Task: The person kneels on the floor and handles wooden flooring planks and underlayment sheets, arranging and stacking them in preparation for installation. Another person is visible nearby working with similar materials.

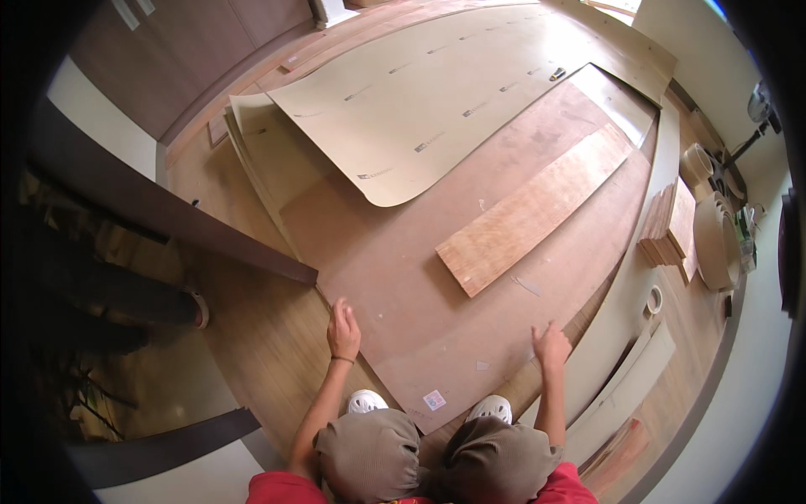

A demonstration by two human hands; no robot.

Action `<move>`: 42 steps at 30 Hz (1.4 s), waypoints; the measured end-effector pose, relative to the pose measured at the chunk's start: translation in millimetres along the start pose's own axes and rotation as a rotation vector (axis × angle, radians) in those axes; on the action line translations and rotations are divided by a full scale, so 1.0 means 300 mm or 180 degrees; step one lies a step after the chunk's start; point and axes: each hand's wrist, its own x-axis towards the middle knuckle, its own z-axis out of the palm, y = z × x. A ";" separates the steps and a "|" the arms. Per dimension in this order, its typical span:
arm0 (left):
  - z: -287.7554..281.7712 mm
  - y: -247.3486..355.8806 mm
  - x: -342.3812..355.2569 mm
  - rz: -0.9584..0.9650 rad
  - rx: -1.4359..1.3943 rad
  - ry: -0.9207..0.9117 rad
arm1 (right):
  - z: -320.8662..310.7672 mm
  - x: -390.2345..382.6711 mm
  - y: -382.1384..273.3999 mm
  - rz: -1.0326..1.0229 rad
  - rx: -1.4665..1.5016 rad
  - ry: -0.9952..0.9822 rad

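The plank point(537, 210) lies on the brown sheet point(403, 302), perhaps sparing the floor point(239, 323); near the sheet's edges, the left hand point(343, 332) has a wide grip, the right hand point(551, 345) an unclear one.

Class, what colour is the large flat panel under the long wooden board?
The panel is pinkish brown, shown best in the head view.

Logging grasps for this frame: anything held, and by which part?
Nothing visibly held: left grip and right grip both look empty, near opposite long edges of the large brown board. Can't tell whether either touches it.
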 end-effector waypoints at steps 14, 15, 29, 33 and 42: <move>0.125 0.212 0.973 -0.1683 -0.2047 -0.0980 | 0.312 -0.620 -0.034 -0.0836 0.2268 0.0783; 0.171 0.251 0.944 -0.1702 -0.1876 -0.1024 | 0.319 -0.616 -0.013 -0.0807 0.2179 0.0748; 0.195 -0.052 0.820 -0.2128 -0.2314 -0.0977 | 0.281 -0.598 -0.031 -0.0915 0.2122 0.0692; 0.217 -0.065 0.811 -0.2070 -0.2373 -0.0955 | 0.256 -0.588 -0.019 -0.0891 0.2070 0.0603; 0.180 0.328 0.610 -0.2688 -0.1980 0.0262 | 0.201 -0.614 0.173 0.1409 0.3097 0.1194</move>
